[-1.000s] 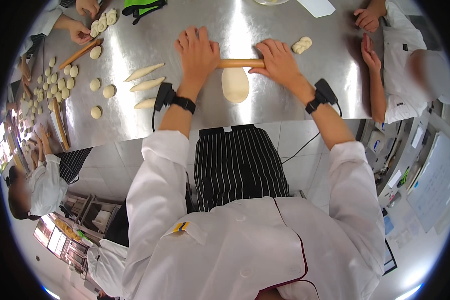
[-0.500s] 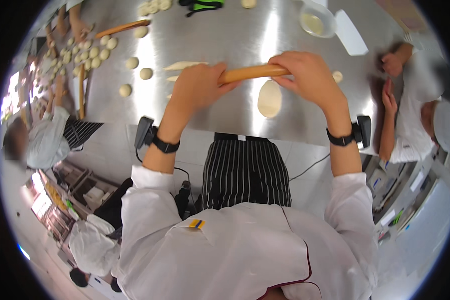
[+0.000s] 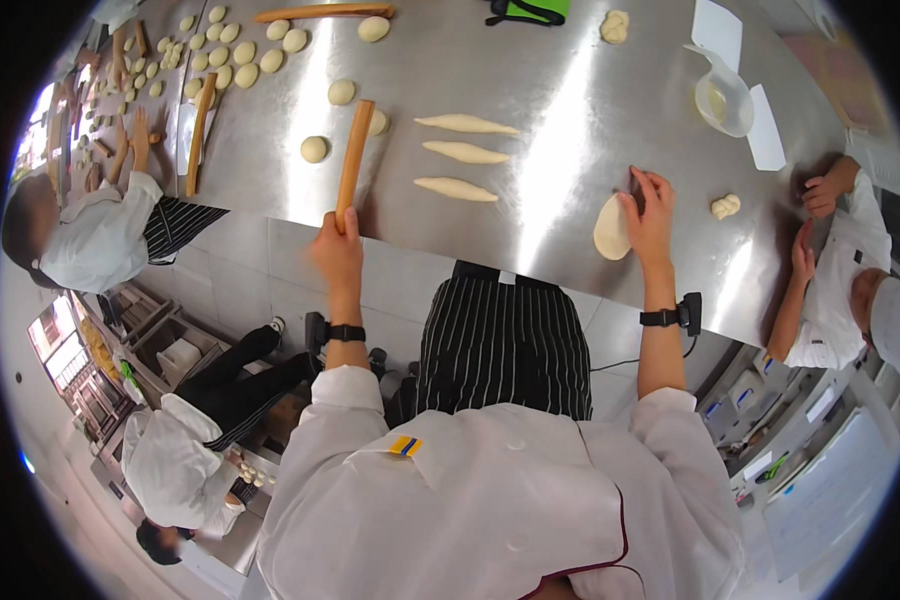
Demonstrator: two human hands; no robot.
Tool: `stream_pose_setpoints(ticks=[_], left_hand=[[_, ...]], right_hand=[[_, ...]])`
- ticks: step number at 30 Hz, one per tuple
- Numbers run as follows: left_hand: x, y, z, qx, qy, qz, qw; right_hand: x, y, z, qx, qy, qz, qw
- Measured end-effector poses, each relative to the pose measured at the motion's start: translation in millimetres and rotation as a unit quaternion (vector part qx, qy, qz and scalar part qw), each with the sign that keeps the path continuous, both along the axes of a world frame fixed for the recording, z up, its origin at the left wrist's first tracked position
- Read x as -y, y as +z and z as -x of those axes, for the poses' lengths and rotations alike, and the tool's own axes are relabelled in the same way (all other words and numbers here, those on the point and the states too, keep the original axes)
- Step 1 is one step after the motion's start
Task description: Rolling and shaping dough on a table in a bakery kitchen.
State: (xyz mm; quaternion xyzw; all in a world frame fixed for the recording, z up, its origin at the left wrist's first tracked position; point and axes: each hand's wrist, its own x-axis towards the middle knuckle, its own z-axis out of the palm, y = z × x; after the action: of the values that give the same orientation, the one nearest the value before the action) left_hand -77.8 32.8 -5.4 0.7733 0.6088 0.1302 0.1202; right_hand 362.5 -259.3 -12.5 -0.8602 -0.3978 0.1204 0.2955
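By its near end, my left hand [image 3: 338,252] grips a wooden rolling pin [image 3: 354,160], which points away from me over the table's front edge. Beside the pin are round dough balls [image 3: 314,150], one partly hidden behind it. My right hand [image 3: 652,215] is over the right edge of a flat oval of dough [image 3: 610,234], thumb against it and fingers apart. Between my hands, farther in, three tapered dough strips lie in a row: the far strip [image 3: 467,124], the middle strip [image 3: 466,153] and the near strip [image 3: 456,189].
Knotted dough [image 3: 725,207] sits right of my right hand, another knot [image 3: 615,27] far back. A clear plastic jug [image 3: 722,98] stands by white sheets at right. More dough balls and rolling pins [image 3: 201,135] lie left. Co-workers stand at both sides of the steel table [image 3: 530,225].
My right hand has let go of the rolling pin and moved to the flat dough. My left hand has carried the pin leftward and turned it lengthwise. The view has shifted.
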Motion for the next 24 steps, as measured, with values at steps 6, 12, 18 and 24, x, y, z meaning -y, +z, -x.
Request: stream_pose_setpoints(ticks=[6, 12, 18, 24], left_hand=[[-18, 21, -82, 0.131, -0.047, 0.058, 0.989], [-41, 22, -157, 0.187, -0.097, 0.031, 0.977], [-113, 22, -221, 0.137, -0.228, 0.059, 0.962], [-167, -6, -250, 0.073, -0.527, -0.040, 0.846]], right_hand=[[0, 4, 6, -0.018, 0.014, 0.000, 1.000], [-5, 14, 4, -0.022, 0.019, 0.032, 0.999], [1, 32, -10, -0.091, 0.030, 0.059, 0.994], [-8, 33, -11, -0.076, 0.073, 0.079, 0.991]])
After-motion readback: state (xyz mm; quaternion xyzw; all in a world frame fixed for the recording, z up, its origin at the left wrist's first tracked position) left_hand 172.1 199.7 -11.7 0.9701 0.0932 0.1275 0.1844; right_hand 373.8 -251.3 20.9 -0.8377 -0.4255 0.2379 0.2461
